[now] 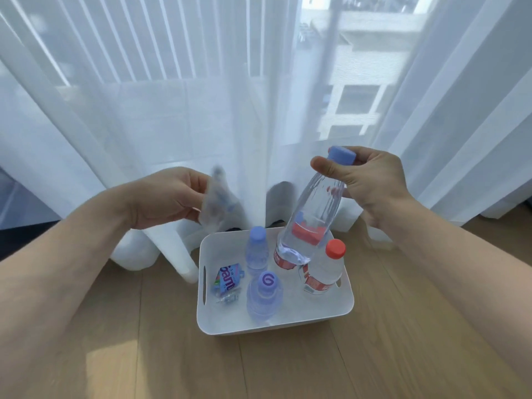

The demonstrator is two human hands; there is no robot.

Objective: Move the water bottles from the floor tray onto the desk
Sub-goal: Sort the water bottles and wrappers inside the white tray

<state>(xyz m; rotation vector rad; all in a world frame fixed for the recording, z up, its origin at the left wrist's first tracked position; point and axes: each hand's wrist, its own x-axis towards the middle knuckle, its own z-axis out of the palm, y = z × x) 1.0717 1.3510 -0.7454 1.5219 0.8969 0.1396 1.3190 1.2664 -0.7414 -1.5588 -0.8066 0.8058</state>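
Just above the tray (273, 326), the right hand (371, 182) pinches a smooth, clear plastic bottle (311, 214) at its blue-capped neck, holding it tilted. The left hand (167, 195) curls round a clear blurred object (214, 200). White, round-cornered and slot-handled, the tray sits on the wooden floor (288, 370). It holds a lilac-capped bottle (254, 253), a purple-capped bottle (264, 295), a red-capped bottle (325, 266) with a red label, and a crumpled printed wrapper (227, 276).

Blurry thing (214, 197): in the left hand (169, 194), cannot tell what.
Far red-label bottle (283, 262): mostly behind the held bottle (311, 208).
Tiny bits (227, 298): too small to name.
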